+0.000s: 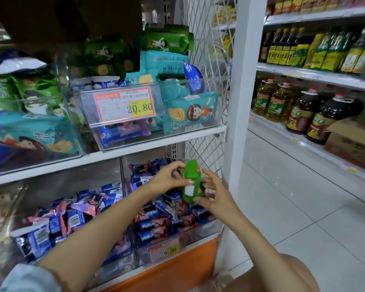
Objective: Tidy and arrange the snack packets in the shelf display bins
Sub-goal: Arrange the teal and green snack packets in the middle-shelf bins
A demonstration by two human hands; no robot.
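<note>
Upper shelf, 9 o'clock of frame: upper left bin [71, 123], clear plastic, loaded with green and teal packets lying at mixed angles.

Just beside it at 3 o'clock: upper right bin [177, 82], heaped above its rim with green, teal and blue packets. A price tag [124, 105] reading 20.80 sits on its front wall. A teal packet [190, 111] stands tilted against the front wall, at 3 o'clock of that tag.

Lower shelf, 7 o'clock of frame: lower left bin [72, 175], blue and purple packets in a loose pile.

Lower right bin [198, 230]: blue and red packets, also jumbled. A second tag [164, 250] reading 9.90 is on its front.

Left hand [167, 178]: above the lower right bin, fingers curled, thumb and fingertips pinching the left edge of the green packet [191, 182].

Green packet: held roughly upright in the air over the lower right bin, at 6 o'clock of the upper right bin, between both hands.

Right hand [213, 194]: at 4 o'clock of the packet, fingers spread and nearly straight, thumb tip touching the packet's lower end. No closed grasp seen.

Further right: wire mesh panel [204, 60], white post [240, 81], oil bottles [303, 108] on the far shelving, cardboard box [352, 142] at 3 o'clock of frame.
</note>
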